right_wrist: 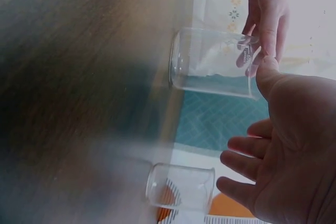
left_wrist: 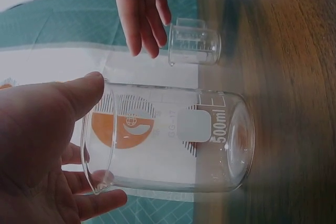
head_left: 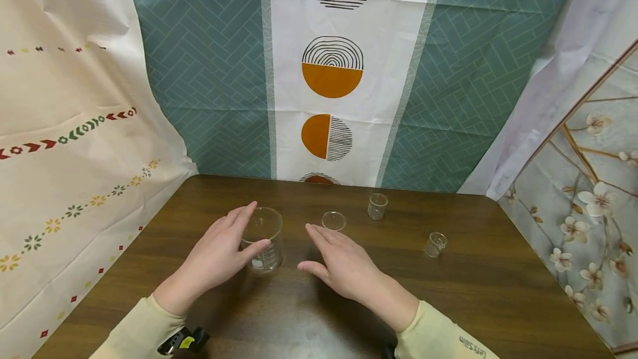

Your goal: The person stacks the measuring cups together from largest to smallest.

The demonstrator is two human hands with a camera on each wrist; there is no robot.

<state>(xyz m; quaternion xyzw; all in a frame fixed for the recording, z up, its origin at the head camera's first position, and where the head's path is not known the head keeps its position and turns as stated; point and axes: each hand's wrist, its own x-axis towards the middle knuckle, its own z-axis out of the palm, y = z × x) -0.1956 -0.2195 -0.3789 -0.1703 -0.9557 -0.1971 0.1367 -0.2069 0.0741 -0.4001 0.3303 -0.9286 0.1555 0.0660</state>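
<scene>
A large clear glass beaker (head_left: 267, 256) marked 500ml stands upright on the left half of the table. My left hand (head_left: 219, 251) is beside its upper part, thumb and fingers spread around the rim without a visible squeeze; in the left wrist view the beaker (left_wrist: 173, 140) lies between thumb and fingers. Whether the skin touches the glass I cannot tell. To the right, my right hand (head_left: 344, 262) hovers with extended fingers and holds nothing. Just beyond its fingertips is a medium beaker (head_left: 333, 221), its lower part hidden by the hand.
Two small glass beakers stand farther right, one toward the back (head_left: 377, 206) and one nearer (head_left: 436, 245). The brown wooden table (head_left: 279, 320) ends at a patterned curtain (head_left: 214, 71) behind. Cloths hang at both sides.
</scene>
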